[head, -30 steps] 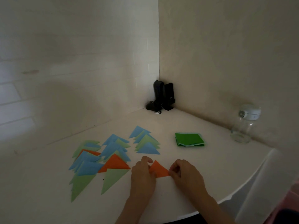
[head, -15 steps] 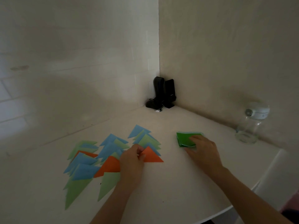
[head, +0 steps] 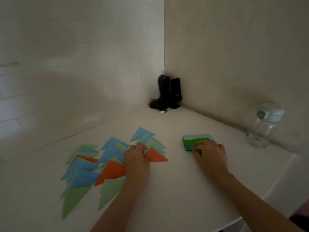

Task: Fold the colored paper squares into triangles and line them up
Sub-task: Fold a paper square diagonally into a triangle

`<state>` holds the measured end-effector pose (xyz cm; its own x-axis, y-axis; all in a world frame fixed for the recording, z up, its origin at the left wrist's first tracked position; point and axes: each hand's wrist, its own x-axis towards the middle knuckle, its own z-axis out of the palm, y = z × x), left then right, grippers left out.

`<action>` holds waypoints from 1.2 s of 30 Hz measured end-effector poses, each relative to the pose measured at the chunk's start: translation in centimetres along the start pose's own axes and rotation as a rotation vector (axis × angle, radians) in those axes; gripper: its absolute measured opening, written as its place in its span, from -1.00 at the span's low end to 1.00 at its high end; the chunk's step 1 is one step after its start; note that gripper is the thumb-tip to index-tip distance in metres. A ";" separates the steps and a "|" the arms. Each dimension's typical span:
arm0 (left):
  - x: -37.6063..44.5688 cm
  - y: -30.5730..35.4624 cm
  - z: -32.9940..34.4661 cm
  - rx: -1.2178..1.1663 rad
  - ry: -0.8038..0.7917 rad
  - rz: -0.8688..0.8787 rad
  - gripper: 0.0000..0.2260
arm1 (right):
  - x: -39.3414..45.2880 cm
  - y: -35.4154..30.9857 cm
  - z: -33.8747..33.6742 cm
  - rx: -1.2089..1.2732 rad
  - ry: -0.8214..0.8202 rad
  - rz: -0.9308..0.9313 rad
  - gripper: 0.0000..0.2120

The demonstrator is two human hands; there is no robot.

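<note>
Clearly, two jobs are being handled at once on the white desk point(head: 192, 190). The left hand point(head: 136, 159) is laid over the near corner of an orange triangle point(head: 156, 156), its fingers bent down onto the sheet so that it is pressed flat at the front of the rightmost row of folded triangles point(head: 147, 139); whether the paper is pinched or merely pressed cannot be told. The right hand point(head: 211, 154) is set on the stack of unfolded squares point(head: 194, 139), well apart to the right, with its fingertips curled at the near edge of the top green sheet, which seems to be nipped there (the lift itself is not shown). Such paper is judged to be very light, thin and limp, easily creased and inclined to slide on a smooth top or to cling to the sheet beneath. A single square is therefore best taken at a corner or edge, peeled up gently between thumb and forefinger, while finished triangles are better nudged flat than lifted.
</note>
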<state>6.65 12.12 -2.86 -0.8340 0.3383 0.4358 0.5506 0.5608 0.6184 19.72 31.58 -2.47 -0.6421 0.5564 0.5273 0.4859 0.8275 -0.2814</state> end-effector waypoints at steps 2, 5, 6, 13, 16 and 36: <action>-0.1 0.0 -0.2 -0.014 0.001 0.016 -0.77 | 0.2 -0.1 -0.5 -0.023 -0.047 0.011 -0.90; -0.4 0.0 -0.6 -0.061 0.015 0.054 -0.78 | 0.3 -0.1 -1.4 -0.009 -0.101 0.047 -0.82; -0.6 0.0 -0.7 -0.086 0.019 0.076 -0.79 | 0.3 0.0 -1.8 0.011 -0.094 0.057 -0.82; -3.7 1.1 -2.5 -0.219 -0.001 0.287 -0.88 | -2.4 -2.1 -4.1 0.216 0.189 -0.142 -0.86; -5.7 2.3 -3.4 -0.249 -0.050 0.417 -0.86 | -5.1 -4.3 -4.1 0.257 0.166 -0.277 -0.90; -7.7 -0.7 -2.6 -0.199 -0.213 0.378 -0.88 | -8.6 -5.8 -1.3 0.424 -0.231 -0.116 -0.72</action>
<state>12.82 7.12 -4.93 -0.5511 0.6498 0.5235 0.7956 0.2198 0.5646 23.20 21.89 -4.33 -0.8160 0.4210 0.3962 0.1502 0.8162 -0.5579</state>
